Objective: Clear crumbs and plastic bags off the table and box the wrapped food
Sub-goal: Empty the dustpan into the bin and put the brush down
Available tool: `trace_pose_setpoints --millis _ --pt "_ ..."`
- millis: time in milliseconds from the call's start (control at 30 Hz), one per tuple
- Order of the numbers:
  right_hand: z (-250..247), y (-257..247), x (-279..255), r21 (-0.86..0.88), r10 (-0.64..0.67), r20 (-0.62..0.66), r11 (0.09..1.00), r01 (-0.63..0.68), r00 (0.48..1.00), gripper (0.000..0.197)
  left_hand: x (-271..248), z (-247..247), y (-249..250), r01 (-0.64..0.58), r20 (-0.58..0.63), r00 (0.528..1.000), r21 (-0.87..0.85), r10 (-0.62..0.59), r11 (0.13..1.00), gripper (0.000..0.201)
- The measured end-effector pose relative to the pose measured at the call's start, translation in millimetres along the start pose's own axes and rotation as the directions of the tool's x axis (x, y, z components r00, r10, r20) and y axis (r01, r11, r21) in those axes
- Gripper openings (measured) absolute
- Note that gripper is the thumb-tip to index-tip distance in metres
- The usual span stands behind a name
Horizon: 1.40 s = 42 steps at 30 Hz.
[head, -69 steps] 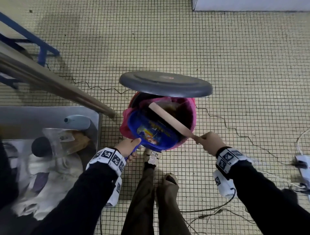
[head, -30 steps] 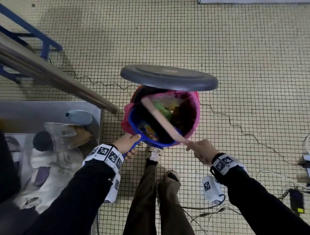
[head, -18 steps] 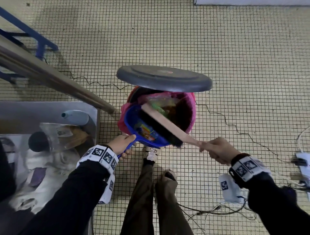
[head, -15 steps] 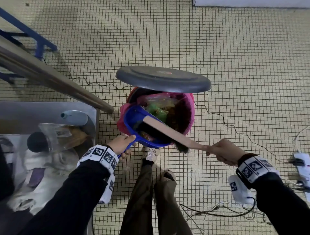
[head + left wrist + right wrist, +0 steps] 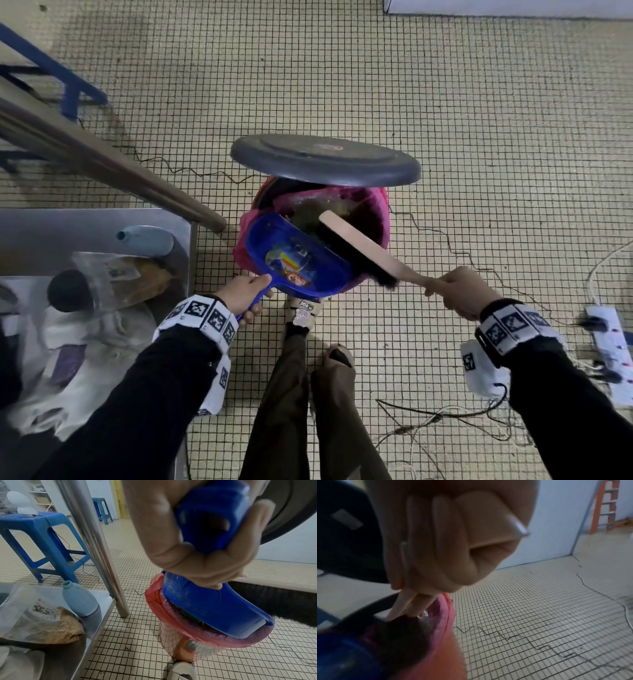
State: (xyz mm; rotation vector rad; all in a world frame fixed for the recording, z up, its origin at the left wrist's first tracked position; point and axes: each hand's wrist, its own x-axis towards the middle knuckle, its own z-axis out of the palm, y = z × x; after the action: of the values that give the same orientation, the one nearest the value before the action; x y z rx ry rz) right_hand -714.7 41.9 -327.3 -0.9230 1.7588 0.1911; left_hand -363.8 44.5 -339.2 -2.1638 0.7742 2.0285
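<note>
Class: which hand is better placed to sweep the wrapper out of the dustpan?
Right hand: it grips the brush beside the wrapper. The left hand holds the dustpan over the bin.

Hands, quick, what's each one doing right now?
Left hand: grips the blue dustpan handle.
Right hand: grips the wooden brush handle.

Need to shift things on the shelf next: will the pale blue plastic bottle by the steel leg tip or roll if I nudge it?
The pale blue plastic bottle probably tips easily: it stands upright, tapers to a narrow open neck, and looks light. Its rounded body would likely roll once down, and it sits near the steel shelf edge. The clear plastic bag beside it may stop it on that side.
</note>
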Motion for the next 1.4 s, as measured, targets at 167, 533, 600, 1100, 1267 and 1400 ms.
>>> trace_pose_setpoints --millis 167,533,600,1100,1267,1400 --pt "-2.7 -16.3 -14.4 -0.019 0.002 0.319 1.0 0.004 0.948 0.043 -1.2 0.4 -0.3 -0.004 0.002 1.0 0.011 0.004 1.0 0.041" --pt "1.1 -0.7 -16.1 0.003 0.023 0.12 1.0 -0.023 0.993 0.035 -1.5 0.2 -0.9 -0.014 -0.008 1.0 0.026 0.015 1.0 0.041" --pt "0.3 2.8 -24.5 -0.034 0.052 0.242 0.998 -0.045 0.969 0.038 -1.0 0.4 -0.7 -0.009 -0.019 1.0 0.033 0.01 0.999 0.041" --pt "28.6 10.6 -22.0 0.042 0.074 0.101 0.996 -0.079 0.992 0.037 -0.5 1.4 2.2 -0.001 -0.017 1.0 0.007 0.001 1.0 0.039" --pt "43.6 4.0 -21.8 0.124 0.103 -0.101 0.988 -0.09 0.99 0.039 -6.3 0.1 0.5 0.012 -0.024 1.0 0.001 -0.012 1.0 0.039" --pt "50.8 6.3 -46.8 0.078 0.015 0.067 0.997 -0.02 0.998 0.035 -24.3 -1.9 -12.8 -0.002 -0.046 0.999 -0.025 0.001 1.0 0.039"
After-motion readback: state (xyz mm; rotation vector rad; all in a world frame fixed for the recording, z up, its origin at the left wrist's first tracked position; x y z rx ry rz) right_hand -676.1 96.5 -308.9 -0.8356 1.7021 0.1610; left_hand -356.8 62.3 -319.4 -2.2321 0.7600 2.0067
